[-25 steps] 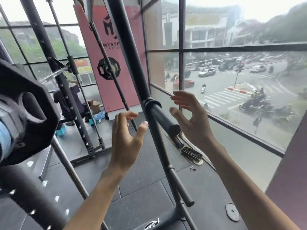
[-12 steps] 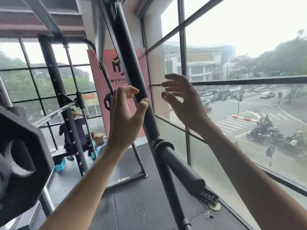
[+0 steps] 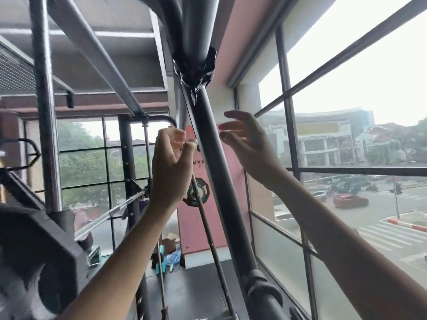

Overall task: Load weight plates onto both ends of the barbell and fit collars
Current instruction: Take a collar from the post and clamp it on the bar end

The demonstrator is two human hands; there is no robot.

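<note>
While both hands are hovering high on either side of the slanted post (image 3: 218, 172), the plate (image 3: 39, 255) is sitting low, well below and left of my left hand (image 3: 172, 174). That hand's fingers are curling, thumb meeting forefinger; I cannot tell whether they are pinching anything. My right hand (image 3: 250, 146) is showing spread fingers, holding nothing. I am judging the plate heavy and rigid, best gripped by its rim with both hands.
</note>
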